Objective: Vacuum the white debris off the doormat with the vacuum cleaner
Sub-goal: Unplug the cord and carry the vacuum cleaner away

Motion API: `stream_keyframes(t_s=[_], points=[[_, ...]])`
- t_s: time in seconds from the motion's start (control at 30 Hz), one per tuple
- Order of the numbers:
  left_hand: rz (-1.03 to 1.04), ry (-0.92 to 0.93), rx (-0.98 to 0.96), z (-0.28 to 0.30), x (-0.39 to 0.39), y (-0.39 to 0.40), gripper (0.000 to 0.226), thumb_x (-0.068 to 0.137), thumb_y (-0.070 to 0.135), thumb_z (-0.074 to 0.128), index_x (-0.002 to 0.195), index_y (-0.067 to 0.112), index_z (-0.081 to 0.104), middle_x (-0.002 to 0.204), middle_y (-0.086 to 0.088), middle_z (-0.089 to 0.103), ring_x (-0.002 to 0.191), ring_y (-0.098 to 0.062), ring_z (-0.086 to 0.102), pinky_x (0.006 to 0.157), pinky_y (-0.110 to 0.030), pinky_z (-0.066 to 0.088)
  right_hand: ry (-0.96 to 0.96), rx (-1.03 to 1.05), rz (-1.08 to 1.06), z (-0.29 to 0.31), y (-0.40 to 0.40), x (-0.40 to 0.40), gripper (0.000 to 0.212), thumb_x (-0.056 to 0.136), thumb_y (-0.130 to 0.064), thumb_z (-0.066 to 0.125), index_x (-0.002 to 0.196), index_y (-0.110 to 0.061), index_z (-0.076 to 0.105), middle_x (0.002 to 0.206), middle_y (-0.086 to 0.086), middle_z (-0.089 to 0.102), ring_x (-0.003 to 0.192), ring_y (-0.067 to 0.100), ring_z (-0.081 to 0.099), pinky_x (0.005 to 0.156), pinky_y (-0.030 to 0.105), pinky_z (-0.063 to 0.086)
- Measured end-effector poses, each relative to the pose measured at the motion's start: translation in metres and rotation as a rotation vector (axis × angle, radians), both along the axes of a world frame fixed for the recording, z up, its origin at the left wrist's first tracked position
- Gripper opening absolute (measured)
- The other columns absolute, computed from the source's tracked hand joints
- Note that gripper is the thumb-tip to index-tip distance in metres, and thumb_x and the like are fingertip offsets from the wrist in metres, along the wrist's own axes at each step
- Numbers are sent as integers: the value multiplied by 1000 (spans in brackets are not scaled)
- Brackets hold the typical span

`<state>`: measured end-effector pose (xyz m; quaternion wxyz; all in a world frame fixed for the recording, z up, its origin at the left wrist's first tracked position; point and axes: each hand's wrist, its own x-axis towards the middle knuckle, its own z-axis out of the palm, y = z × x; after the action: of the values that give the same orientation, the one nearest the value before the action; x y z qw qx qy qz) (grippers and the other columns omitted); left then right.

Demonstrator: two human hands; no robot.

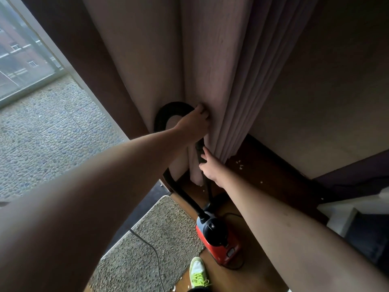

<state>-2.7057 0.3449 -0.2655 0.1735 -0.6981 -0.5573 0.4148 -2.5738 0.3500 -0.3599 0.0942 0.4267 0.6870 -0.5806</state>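
Nearest me, below both hands, I see the grey speckled doormat with white debris at its near edge, and the red vacuum cleaner on the wooden floor beside it. My right hand has fingers curled around the black wand. Above, my left hand grips the looping hose against the curtain.

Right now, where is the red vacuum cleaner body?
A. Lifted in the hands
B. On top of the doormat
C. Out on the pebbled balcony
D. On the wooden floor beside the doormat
D: the red vacuum cleaner body sits on the wooden floor, just right of the doormat.
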Motion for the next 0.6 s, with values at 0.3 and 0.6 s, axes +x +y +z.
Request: stream_keyframes(t_s=[0.3,0.6], points=[[-63,-98,62,-3,10,-30,48,88,19,67,132,18,50,135,-6,50,127,-29,45,112,-51,26,-2,74,-4,26,19,47,62,105,-12,42,158,-27,14,159,-2,32,141,20,38,96,25,38],[-122,-198,287,-2,14,-63,62,91,57,53,142,21,47,144,-7,48,134,-29,43,112,-49,31,-9,90,-1,32,6,92,60,105,-14,41,158,-27,15,159,0,31,142,20,37,111,35,35]])
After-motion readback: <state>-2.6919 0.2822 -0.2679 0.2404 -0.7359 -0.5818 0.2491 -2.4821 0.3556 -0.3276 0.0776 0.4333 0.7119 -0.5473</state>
